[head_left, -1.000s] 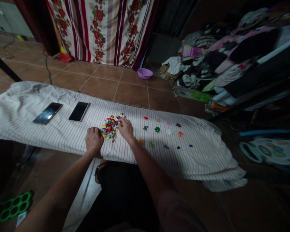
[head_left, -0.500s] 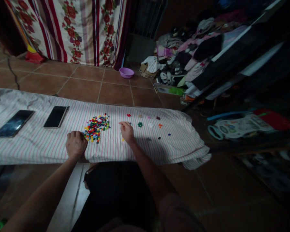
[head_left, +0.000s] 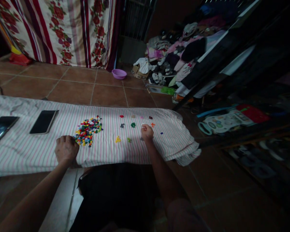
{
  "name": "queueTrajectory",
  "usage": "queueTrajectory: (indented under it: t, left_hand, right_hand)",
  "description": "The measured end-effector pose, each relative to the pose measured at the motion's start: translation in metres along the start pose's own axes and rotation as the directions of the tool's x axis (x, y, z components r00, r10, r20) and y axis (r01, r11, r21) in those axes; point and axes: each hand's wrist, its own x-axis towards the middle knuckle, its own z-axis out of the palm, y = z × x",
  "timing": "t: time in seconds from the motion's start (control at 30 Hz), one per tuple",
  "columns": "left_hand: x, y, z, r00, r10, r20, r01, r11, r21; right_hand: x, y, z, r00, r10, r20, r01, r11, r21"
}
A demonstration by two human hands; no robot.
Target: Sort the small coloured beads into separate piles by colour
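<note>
A pile of small coloured plastic pieces point(head_left: 88, 129) lies on a striped cloth point(head_left: 106, 153). My left hand point(head_left: 67, 149) rests at the pile's near left edge, its fingers curled and their tips hidden. Over the small sorted groups on the right is my right hand point(head_left: 147, 132), thumb and fingers pinched together; whatever they hold is too small to make out. Around it are a dark green group point(head_left: 133, 125), an orange group point(head_left: 153, 124) and a single blue piece point(head_left: 161, 133). Farther left sit a yellow group point(head_left: 118, 139), a light green group point(head_left: 129, 140) and a red group point(head_left: 121, 116).
Two phones, one black-screened point(head_left: 43, 122) and one at the far left point(head_left: 2, 129), lie on the cloth. Beyond, a purple basin point(head_left: 119, 74) stands on the tiled floor before a heap of clothes point(head_left: 176, 54). A floral curtain point(head_left: 74, 32) hangs behind.
My right hand has moved right, from beside the pile to the sorted groups, uncovering the grey, yellow and light green groups. My left hand stays by the pile. The whole view has shifted slightly.
</note>
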Motion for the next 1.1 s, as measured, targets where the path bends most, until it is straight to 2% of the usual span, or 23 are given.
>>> queueTrajectory:
  t: [0.2, 0.33, 0.57, 0.83, 1.1]
  left_hand:
    - [0.0, 0.003, -0.004, 0.999, -0.012, 0.045, 0.009, 0.998, 0.057]
    - [0.0, 0.001, -0.001, 1.0, 0.0, 0.02, -0.001, 0.998, 0.061]
    - [0.0, 0.0, 0.0, 1.0, -0.007, 0.013, 0.007, 0.999, 0.042]
    - [0.0, 0.001, 0.0, 1.0, 0.001, 0.008, -0.001, 1.0, 0.023]
    - [0.0, -0.002, 0.004, 1.0, -0.003, 0.01, 0.002, 0.999, 0.041]
  right_hand:
    - [0.004, 0.014, 0.003, 0.995, 0.097, 0.034, -0.094, 0.992, -0.086]
    - [0.012, 0.015, 0.007, 0.99, 0.126, 0.067, -0.116, 0.985, -0.128]
    - [0.028, 0.021, 0.012, 0.99, 0.11, 0.084, -0.098, 0.985, -0.14]
    - [0.041, 0.029, 0.015, 0.99, 0.018, 0.142, 0.009, 0.983, -0.183]
    - [0.045, 0.032, 0.02, 0.993, 0.012, 0.118, 0.013, 0.979, -0.204]
